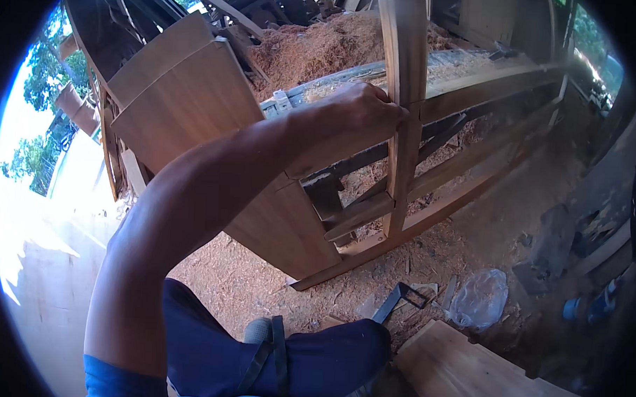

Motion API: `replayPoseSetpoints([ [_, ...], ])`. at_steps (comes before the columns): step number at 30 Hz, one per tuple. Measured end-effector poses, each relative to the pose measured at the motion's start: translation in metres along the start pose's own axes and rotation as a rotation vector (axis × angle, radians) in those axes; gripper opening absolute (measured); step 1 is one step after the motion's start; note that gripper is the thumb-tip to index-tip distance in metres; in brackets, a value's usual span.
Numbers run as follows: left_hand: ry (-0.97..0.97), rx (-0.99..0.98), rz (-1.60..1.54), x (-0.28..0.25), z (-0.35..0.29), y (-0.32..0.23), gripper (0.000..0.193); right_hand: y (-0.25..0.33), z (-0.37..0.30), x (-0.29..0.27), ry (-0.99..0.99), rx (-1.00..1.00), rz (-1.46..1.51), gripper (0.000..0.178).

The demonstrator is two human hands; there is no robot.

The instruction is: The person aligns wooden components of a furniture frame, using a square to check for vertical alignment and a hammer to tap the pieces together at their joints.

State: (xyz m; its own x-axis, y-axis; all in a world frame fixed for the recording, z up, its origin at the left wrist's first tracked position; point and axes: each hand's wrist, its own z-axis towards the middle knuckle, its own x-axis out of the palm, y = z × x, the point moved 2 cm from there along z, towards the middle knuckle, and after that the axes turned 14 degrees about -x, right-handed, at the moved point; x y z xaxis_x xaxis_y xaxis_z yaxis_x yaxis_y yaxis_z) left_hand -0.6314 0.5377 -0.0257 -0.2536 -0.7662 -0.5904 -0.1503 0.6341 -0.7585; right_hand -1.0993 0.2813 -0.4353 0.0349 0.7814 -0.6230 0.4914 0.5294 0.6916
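My left hand (369,111) is closed at the joint where a rail meets the upright wooden post (406,54) of a frame. Its fingers curl down over the rail, and the fingertips touch the post. Whether something small is pinched in them is hidden. The frame stands on edge, with a long bottom rail (429,227) and a short middle rail (363,217) meeting the post. Flat wooden panels fill its left part, a large upper panel (195,100) and a lower panel (289,229). My right hand is out of view.
Shavings cover the ground (221,265), with a heap of shavings (323,48) behind the frame. Near my knee lie a tool with a dark looped handle (402,299), a clear plastic bag (479,298) and a notched board (480,372). Scrap wood (283,5) is piled at the back.
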Motion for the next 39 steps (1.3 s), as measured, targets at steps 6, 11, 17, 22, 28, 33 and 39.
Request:
replayPoseSetpoints([
  [6, -0.511, 0.424, 0.79, -0.012, -0.089, -0.032, 0.045, 0.011, -0.018, -0.005, -0.034, 0.0, -0.045, 0.032],
  [11, -0.751, 0.655, 0.928, -0.122, -0.235, -0.075, 0.05, 0.019, -0.043, -0.025, -0.135, 0.05, -0.095, 0.032],
  [17, -0.589, 0.416, 0.754, -0.257, -0.234, -0.042, 0.064, 0.035, -0.072, -0.026, -0.554, -0.353, -0.207, 0.031],
  [22, -0.17, 0.364, 0.691, -0.239, -0.229, -0.042, 0.068, 0.184, -0.06, -0.107, -0.51, -0.192, -0.079, 0.041],
  [28, -0.448, 0.23, 0.825, -0.216, -0.234, -0.052, 0.06, 0.419, -0.068, -0.165, -0.562, -1.04, -0.49, 0.037],
  [33, -0.524, 0.313, 0.854, -0.192, -0.264, -0.058, 0.055, 0.523, -0.078, -0.183, -0.497, -1.176, -0.895, 0.043],
  [39, -0.524, 0.306, 0.877, -0.171, -0.288, -0.071, 0.051, 0.525, -0.033, -0.227, -0.537, -1.323, -1.086, 0.045],
])
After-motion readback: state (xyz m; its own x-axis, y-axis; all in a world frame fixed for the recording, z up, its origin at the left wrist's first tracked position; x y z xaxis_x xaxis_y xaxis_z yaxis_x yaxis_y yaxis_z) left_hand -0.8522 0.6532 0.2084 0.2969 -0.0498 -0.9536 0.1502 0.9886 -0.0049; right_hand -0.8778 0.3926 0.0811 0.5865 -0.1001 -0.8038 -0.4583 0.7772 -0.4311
